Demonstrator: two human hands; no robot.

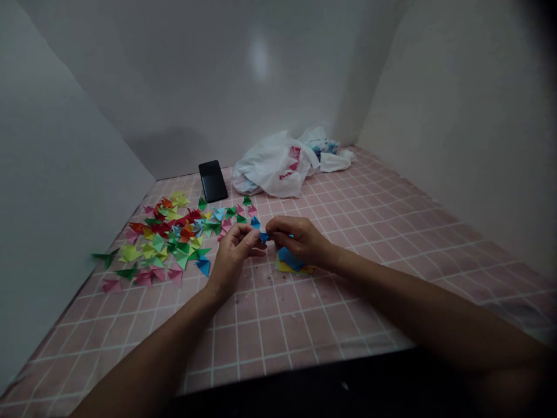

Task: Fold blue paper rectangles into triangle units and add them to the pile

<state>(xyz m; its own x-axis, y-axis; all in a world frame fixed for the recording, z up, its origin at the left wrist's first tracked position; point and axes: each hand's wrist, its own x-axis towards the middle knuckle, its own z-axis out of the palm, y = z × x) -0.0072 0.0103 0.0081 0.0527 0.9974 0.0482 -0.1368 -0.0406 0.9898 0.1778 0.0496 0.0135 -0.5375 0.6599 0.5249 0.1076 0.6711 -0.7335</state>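
A small piece of folded blue paper (264, 237) is pinched between my two hands above the table. My left hand (237, 251) grips it from the left with thumb and fingers. From the right, my right hand (300, 238) holds its other side, fingers curled. Most of the fold is hidden by my fingertips. Beneath my right hand lie blue paper sheets (290, 259) on top of yellow paper (285, 267). Left of my left hand spreads a heap of folded paper cranes (178, 251) in red, green, pink, yellow and blue.
A black phone (213, 181) leans at the back beside the wall. Right of it sits a crumpled white plastic bag (276, 165), with white tissue (337, 161) nearby. The table wears a pink checked cloth (391, 232), and pale walls enclose three sides.
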